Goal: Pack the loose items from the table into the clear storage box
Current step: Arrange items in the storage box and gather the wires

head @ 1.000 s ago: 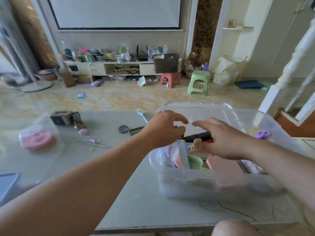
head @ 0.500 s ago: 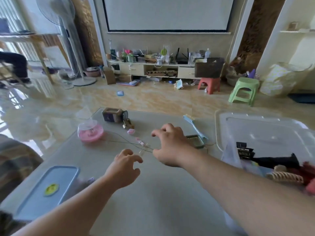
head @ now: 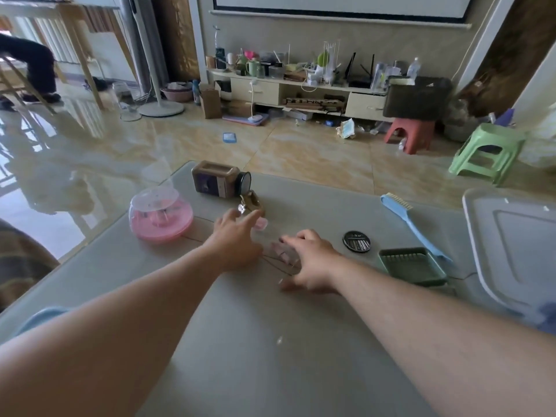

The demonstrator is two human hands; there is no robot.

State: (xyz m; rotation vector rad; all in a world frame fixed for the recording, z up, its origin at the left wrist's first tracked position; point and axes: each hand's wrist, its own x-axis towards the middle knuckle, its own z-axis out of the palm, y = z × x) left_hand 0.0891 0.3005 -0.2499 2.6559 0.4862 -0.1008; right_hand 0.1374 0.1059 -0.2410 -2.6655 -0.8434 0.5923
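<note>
The clear storage box has left view since a moment ago; only its translucent lid (head: 511, 251) lies at the table's (head: 255, 341) right edge. Both hands, left (head: 236, 237) and right (head: 310, 260), fingers relaxed, now reach farther among loose items: one pink domed container (head: 161, 216), one brown jar (head: 218, 182), one round black disc (head: 356, 241), one blue brush (head: 412, 225).

both hands (head: 233, 239) (head: 311, 260) now out of the box, further forward over the table's (head: 240, 341) small loose bits

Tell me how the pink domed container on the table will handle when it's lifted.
The pink domed container probably feels light: thin clear plastic. Its smooth dome may slip in fingers. The wide flat base should resist tipping.
</note>
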